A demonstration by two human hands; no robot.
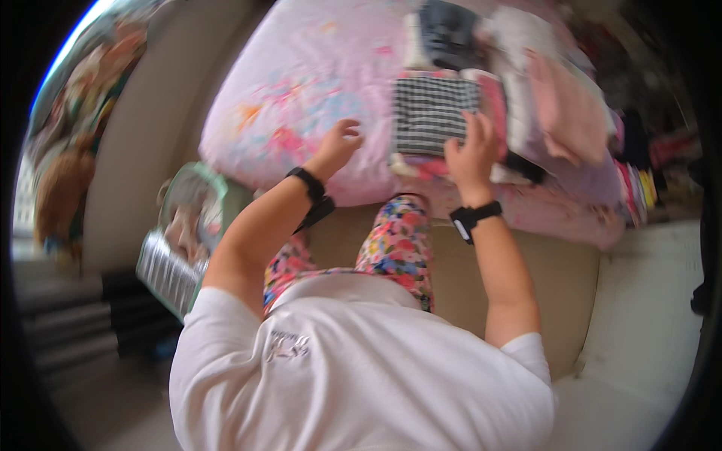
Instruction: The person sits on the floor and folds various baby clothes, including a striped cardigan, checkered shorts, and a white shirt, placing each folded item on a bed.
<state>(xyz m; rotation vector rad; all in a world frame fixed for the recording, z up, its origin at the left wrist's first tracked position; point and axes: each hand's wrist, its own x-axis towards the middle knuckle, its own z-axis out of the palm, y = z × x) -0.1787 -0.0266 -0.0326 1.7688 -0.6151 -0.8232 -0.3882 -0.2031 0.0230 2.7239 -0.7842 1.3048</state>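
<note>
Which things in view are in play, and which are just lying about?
In play, judging by the hands:
checked cloth, at the right hand
floral bedspread, near the open left hand

Apparently just lying about:
green-edged container, left
peach cloth, right
dark grey cloth, beyond

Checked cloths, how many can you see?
1: the black-and-white checked cloth, at the right hand, among clothes on the bed. More might be hidden among the clothes.

My shirt carries a small print on its left chest, too blurred for me to read; nothing else is legible.
</note>
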